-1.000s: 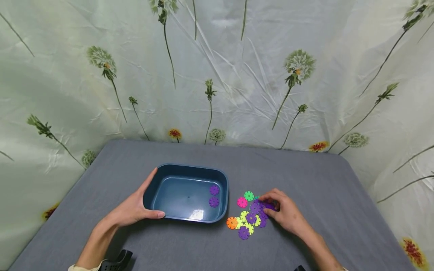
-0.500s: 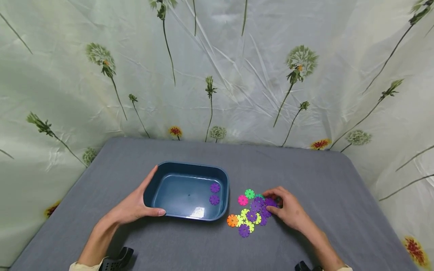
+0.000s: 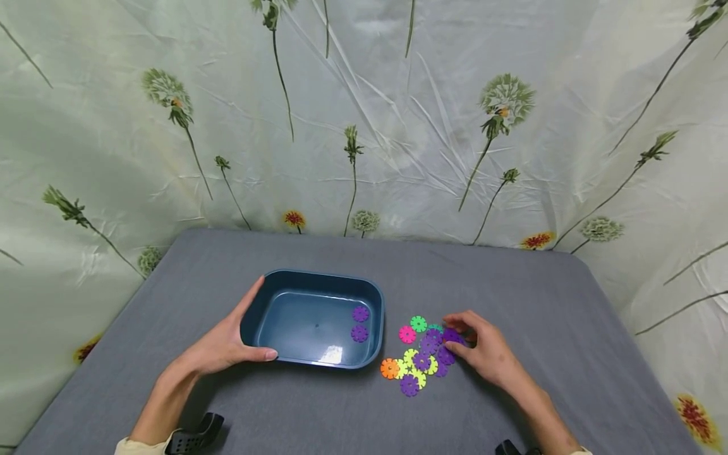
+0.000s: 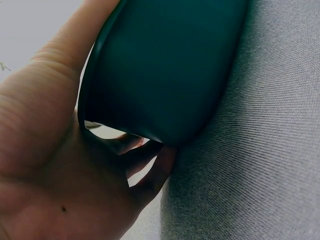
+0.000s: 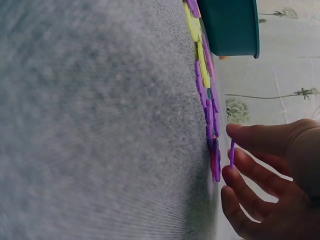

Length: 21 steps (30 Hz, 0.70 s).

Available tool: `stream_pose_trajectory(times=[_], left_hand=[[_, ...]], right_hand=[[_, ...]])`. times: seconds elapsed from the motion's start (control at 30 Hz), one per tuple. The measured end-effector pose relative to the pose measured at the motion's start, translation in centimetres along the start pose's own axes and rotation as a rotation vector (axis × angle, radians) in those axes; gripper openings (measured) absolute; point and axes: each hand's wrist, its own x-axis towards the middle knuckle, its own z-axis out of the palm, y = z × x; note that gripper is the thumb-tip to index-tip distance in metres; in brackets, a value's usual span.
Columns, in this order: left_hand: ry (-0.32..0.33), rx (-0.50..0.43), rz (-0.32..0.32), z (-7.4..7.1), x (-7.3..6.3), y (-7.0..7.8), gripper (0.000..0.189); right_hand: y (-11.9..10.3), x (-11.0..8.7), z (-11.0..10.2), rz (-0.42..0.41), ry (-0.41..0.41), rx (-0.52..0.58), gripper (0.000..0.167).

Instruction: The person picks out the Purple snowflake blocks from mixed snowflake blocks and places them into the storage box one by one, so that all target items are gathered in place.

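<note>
My left hand [image 3: 222, 341] grips the left end of a dark blue plastic bin [image 3: 296, 322], thumb over the near rim and fingers around the end wall. Two purple notched discs, a farther one [image 3: 360, 314] and a nearer one [image 3: 359, 333], lie inside at its right end. To the right of the bin, my right hand [image 3: 486, 351] is over the edge of a disc pile. In the right wrist view its thumb and fingertips pinch a purple notched disc [image 5: 232, 154], which stands a little off the pile.
Purple, yellow [image 3: 419, 379], orange [image 3: 389, 368], pink [image 3: 406, 334] and green [image 3: 418, 324] discs lie partly overlapping right of the bin. A grey cloth [image 3: 307, 417] covers the table. Behind it hangs a flower-printed curtain [image 3: 398, 158].
My right hand has shifted slightly right over the pile, showing more of the discs there. My left hand keeps its grip on the bin. The head view has tilted a little.
</note>
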Motion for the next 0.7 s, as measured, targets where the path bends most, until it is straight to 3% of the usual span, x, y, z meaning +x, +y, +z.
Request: stream_pose_trajectory(times=[0.23,0.5,0.7], left_hand=[[-0.002,0.017,-0.02,0.0,0.0,0.0,0.135],[-0.006,0.024,-0.015,-0.1,0.2,0.2,0.135],[-0.009,0.02,-0.022,0.0,0.0,0.2,0.136]], right_hand=[[-0.5,0.3,0.2,-0.016,-0.006,0.038,0.035],[-1.4,0.9,1.2,-0.098,0.076,0.143,0.039],[-2.7,1.3,1.8,-0.103,0.054,0.163,0.039]])
